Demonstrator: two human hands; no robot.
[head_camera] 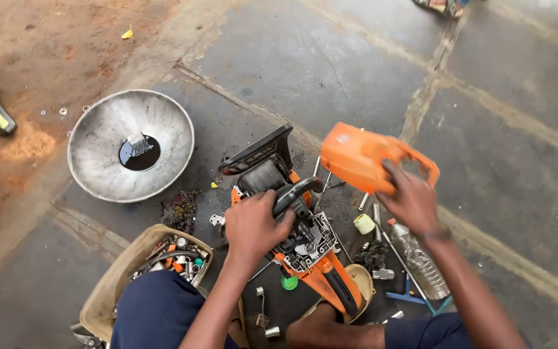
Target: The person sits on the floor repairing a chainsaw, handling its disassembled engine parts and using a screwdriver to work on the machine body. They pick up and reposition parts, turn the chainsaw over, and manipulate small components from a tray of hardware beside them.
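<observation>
On a floor of large grey stone slabs (330,64) with sandy joints, a person seated on the ground works over a partly stripped chainsaw body (295,236). The orange and black machine lies with its long axis running diagonally: its black front guard points up and away from the person, its orange rear handle back toward the person's feet.

The left hand (253,226) rests on top of the saw, fingers curled and pressed together around the black loop handle (295,192), thumb tucked beneath. Exposed grey metal parts sit just right of those fingers.

The right hand (411,200) holds an orange plastic cover (360,158) in the air, up and to the right of the saw and clear of it. The fingers are spread over the cover's edge, gripping it from behind; the smooth, rounded shell slants with its broad end to the left.

Well left of the left hand's fingers sits a wide, dull metal bowl (130,145), scuffed and shallow, with a pool of dark liquid and a small metal part at its centre. Below those fingers, a tan tub (114,284) holds mixed screws and small parts. Below the right hand's fingers lie a clear ribbed plastic bottle (421,262) and a small cream cap (364,223).
</observation>
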